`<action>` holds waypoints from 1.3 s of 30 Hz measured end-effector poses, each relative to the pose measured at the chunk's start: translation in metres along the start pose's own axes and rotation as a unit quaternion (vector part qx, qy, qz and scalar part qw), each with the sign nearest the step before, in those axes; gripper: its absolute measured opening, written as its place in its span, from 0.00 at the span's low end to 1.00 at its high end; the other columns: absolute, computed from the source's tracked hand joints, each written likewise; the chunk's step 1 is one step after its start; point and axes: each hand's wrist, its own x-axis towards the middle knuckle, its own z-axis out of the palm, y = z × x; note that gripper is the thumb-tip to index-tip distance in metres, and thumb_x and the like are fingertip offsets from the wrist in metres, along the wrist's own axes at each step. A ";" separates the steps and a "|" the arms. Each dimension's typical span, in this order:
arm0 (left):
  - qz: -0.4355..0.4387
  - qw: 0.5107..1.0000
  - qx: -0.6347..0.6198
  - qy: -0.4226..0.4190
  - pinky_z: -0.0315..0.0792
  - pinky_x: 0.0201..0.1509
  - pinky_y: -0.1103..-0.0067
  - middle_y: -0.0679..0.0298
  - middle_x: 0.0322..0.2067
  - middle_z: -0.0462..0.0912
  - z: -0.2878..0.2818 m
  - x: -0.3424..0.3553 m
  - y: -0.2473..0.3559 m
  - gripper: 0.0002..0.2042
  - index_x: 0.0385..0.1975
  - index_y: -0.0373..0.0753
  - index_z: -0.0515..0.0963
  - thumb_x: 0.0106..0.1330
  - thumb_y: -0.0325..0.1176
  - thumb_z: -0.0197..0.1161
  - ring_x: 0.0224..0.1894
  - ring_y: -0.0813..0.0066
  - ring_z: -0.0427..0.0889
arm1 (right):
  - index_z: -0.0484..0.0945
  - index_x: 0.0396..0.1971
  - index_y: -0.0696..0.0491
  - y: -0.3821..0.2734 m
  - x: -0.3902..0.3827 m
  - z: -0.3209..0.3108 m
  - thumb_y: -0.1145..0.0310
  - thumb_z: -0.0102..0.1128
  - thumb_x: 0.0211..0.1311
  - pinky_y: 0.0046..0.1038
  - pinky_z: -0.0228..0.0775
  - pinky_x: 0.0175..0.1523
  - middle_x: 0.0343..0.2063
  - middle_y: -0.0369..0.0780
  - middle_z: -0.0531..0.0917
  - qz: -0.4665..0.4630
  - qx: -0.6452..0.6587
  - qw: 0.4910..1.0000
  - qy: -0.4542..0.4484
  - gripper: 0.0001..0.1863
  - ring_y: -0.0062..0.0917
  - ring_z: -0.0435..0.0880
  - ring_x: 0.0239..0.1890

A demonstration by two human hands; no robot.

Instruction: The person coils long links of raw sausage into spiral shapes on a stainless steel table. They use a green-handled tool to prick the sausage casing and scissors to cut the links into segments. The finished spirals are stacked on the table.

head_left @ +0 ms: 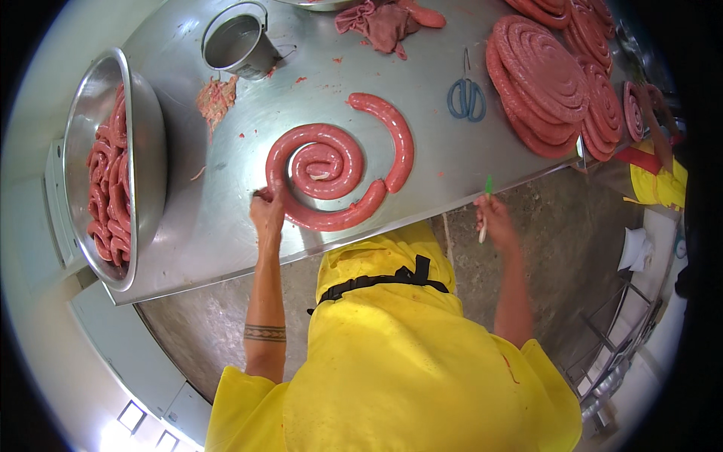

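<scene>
A coil of raw pink sausage point(331, 143) lies in a spiral on the steel table, in front of me. My left hand point(267, 209) is closed on its outer turn, at the left side. Just right of the coil rests a separate curved length of sausage point(393, 135), its lower end close to the coil's loose end. Off the table's near edge, my right hand point(497, 220) is closed around a slim tool point(483, 232) with a pale lower end and a green tip above the fist. Its exact kind cannot be made out.
A steel basin point(151, 181) of sausage links stands at the left. Behind the coil are a metal bucket point(252, 45), ground meat point(216, 102) and a reddish cloth point(380, 26). Blue-handled scissors point(467, 100) lie before stacked sausage coils point(535, 83). Another person's arm point(663, 132) shows far right.
</scene>
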 end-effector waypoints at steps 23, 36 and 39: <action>0.157 0.851 -0.334 -0.374 0.63 0.68 0.69 0.61 0.50 0.80 -0.033 -0.023 -0.080 0.23 0.44 0.40 0.73 0.80 0.56 0.42 0.56 0.68 0.76 | 0.71 0.49 0.55 -0.263 0.080 0.405 0.73 0.56 0.63 0.30 0.73 0.35 0.27 0.39 0.74 -0.152 0.428 0.841 -0.294 0.14 0.24 0.72 0.26; -0.080 0.848 -0.465 -0.240 0.70 0.60 0.62 0.54 0.56 0.77 -0.018 -0.021 -0.059 0.11 0.43 0.33 0.79 0.76 0.34 0.53 0.53 0.66 0.78 | 0.68 0.63 0.46 -0.150 -0.056 0.257 0.57 0.53 0.76 0.29 0.71 0.38 0.31 0.32 0.76 -0.094 -0.334 0.905 -0.248 0.21 0.23 0.77 0.32; 0.271 0.961 -0.055 -0.013 0.64 0.63 0.58 0.47 0.67 0.64 -0.034 -0.027 -0.062 0.11 0.40 0.29 0.82 0.73 0.31 0.57 0.62 0.53 0.68 | 0.71 0.58 0.49 -0.158 -0.039 0.356 0.62 0.54 0.73 0.41 0.72 0.45 0.42 0.48 0.83 -0.307 -0.351 0.875 -0.132 0.17 0.44 0.83 0.45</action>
